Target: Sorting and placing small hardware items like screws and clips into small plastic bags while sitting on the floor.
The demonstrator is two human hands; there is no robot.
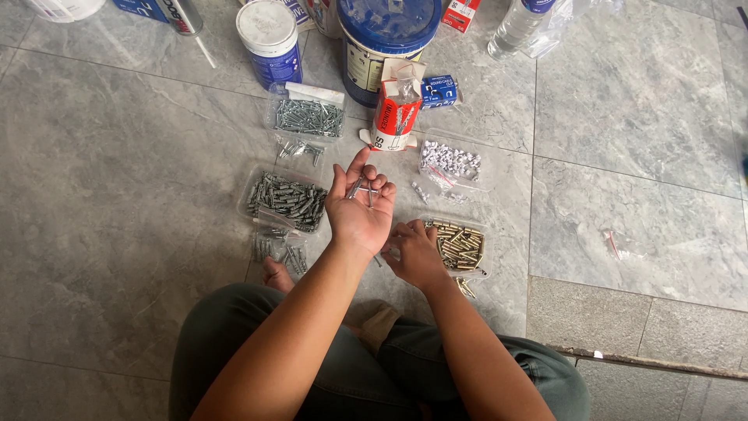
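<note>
**Sorting small hardware on a tiled floor**

A few thin grey screws [357, 187] lie across the fingers of the left hand [359, 212], just above the middle of the frame. They look like short, dull metal pins; whether they are screws or nails is too small to tell for sure. The left hand is raised palm up, forearm running up from the lower left, fingers slightly curled and a little apart, cradling the pieces loosely rather than clamping them.

The right hand [417, 256] sits lower, just right of centre, palm down near the floor. Its fingers are bent and drawn together, tips close to the tray of brass-coloured pieces [460, 245]; whether they pinch anything cannot be told.

Around the hands, clear plastic trays rest on the grey tiles [117, 195]: a tray of grey plugs [287, 199] left of centre, a tray of silver screws [308, 117] above it, and a tray of white clips [450, 160] to the upper right. A red and white box [396, 115] stands upright at the top centre, in front of a blue-lidded bucket [387, 43]. A smaller blue can [270, 40] stands to the bucket's left. The person's knees, in dark green trousers, fill the bottom of the frame.
</note>
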